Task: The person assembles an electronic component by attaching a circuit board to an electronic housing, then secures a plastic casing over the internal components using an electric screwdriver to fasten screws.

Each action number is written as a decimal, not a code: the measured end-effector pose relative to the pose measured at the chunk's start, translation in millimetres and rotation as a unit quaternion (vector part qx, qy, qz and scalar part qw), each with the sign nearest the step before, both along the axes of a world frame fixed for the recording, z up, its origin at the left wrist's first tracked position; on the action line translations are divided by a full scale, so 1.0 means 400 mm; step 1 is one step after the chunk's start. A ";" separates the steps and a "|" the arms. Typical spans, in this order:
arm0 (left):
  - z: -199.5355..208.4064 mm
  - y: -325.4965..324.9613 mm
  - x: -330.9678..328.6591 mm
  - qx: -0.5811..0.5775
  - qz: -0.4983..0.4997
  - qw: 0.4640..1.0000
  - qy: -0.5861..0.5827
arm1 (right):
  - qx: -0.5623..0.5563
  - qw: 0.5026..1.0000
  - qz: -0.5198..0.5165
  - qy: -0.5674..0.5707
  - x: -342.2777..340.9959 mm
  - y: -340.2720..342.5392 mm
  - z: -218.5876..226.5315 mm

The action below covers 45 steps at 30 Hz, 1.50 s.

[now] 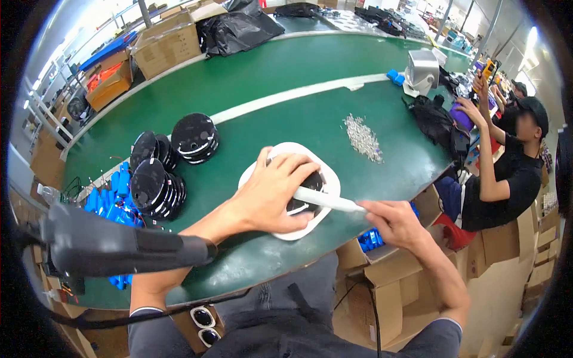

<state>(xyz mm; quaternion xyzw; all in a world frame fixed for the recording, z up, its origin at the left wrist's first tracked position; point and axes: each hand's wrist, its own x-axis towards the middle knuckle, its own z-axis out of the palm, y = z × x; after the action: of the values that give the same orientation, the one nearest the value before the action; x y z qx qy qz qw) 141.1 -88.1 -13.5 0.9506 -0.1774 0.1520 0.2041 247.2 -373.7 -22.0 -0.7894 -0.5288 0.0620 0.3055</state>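
Observation:
A white rounded-square housing with a glossy black round part in it lies on the green table in front of me. My left hand grips it from above, with the fingers spread over the black part and the thumb near the close rim. A white bar reaches from under this hand to the right. My right hand closes its fingers and thumb around the bar's outer end. Whether the bar is joined to the housing is hidden by my left hand.
Stacked black discs and blue wrapped packs lie to the left. Small clear pieces form a pile beyond my right hand. A carton stands below the table edge. A co-worker is at the right. A dark grey device crosses the lower left.

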 end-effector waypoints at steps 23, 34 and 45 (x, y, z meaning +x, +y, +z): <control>0.029 0.011 -0.040 0.073 -0.026 0.997 -0.012 | -0.133 0.987 -0.081 -0.036 -0.070 -0.097 0.137; 0.017 0.027 -0.037 0.028 -0.053 0.997 0.043 | -0.160 0.985 -0.057 0.039 -0.039 -0.082 0.158; 0.034 -0.007 -0.101 0.107 0.136 0.979 0.104 | -0.192 0.979 -0.067 0.028 -0.073 -0.066 0.181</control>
<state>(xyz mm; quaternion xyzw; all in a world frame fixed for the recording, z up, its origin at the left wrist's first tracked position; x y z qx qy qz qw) 100.8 -90.8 0.1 0.9928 -0.0396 0.0586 0.0965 218.0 -400.0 50.5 -0.8649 -0.4442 0.1639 0.1667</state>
